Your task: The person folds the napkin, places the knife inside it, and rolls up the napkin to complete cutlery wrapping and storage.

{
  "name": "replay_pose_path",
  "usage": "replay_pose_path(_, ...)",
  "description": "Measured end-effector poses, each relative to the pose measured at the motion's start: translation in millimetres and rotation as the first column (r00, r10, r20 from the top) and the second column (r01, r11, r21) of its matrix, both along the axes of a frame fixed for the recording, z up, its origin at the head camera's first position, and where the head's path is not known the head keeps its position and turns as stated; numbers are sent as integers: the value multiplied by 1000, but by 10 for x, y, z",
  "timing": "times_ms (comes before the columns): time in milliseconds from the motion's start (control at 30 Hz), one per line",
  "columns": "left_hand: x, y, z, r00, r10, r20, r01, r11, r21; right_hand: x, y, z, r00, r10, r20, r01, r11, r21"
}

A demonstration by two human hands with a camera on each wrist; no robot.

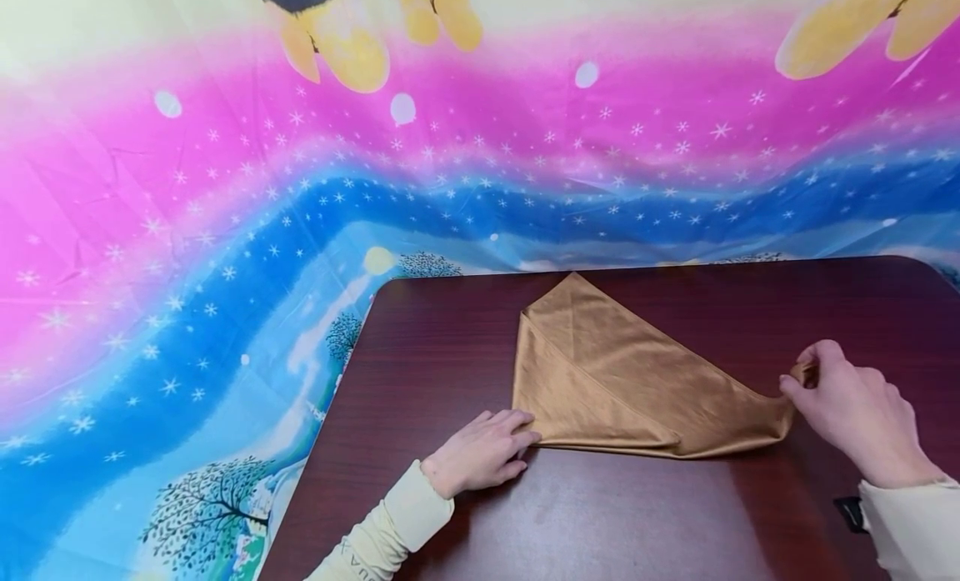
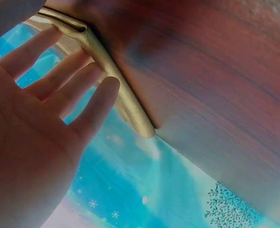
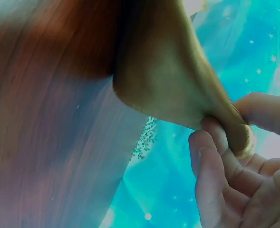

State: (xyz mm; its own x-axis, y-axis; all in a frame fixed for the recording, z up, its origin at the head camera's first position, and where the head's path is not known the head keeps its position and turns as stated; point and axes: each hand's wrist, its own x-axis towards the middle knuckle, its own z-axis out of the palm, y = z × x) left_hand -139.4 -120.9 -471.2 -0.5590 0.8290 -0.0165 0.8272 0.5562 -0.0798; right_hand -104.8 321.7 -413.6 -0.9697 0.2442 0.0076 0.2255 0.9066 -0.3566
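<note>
A folded gold-brown satin cloth (image 1: pixel 600 364) lies on the dark wooden table, its peak pointing to the far edge and a folded flap at its left. My left hand (image 1: pixel 483 452) rests its fingertips on the cloth's lower left corner; in the left wrist view those fingers (image 2: pixel 75 97) are straight and spread along the cloth's folded edge (image 2: pixel 116 85). My right hand (image 1: pixel 862 410) pinches the cloth's right corner between thumb and fingers, lifting that end off the table. The right wrist view has the raised corner (image 3: pixel 239 137) held in the fingers, its edge curling upward.
The dark reddish-brown table (image 1: pixel 600 514) has rounded far corners. Behind it and to its left hangs a printed backdrop (image 1: pixel 300 231) in pink and blue with snowflakes and trees. A small black object (image 1: pixel 851 514) shows beside the right sleeve (image 1: pixel 911 523).
</note>
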Motion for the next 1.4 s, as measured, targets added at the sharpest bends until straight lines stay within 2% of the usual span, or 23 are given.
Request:
replay_pose_path(167, 2, -8, -7, 1000, -5, -8, 5, 1000, 3, -52, -81, 16, 998, 19, -52, -19, 1000, -10)
replay_pose_path(367, 7, -14, -3, 1000, -5, -8, 5, 1000, 5, -94, -178, 39, 991, 8, -131, -11, 1000, -18)
replay_pose_path(667, 18, -23, 10, 1000, 1, -7, -1, 1000, 8, -126, -273, 114, 979, -14, -203, 5, 999, -43)
replay_pose_path(1033, 36, -46, 12, 1000, -5, -12, 6, 1000, 27, -162, -396, 228, 944, -67, -323, 48, 997, -64)
replay_pose_path(1400, 57, -72, -5, 1000, -9, -27, 10, 999, 41, -204, -527, 327, 906, -66, -417, 39, 997, -72)
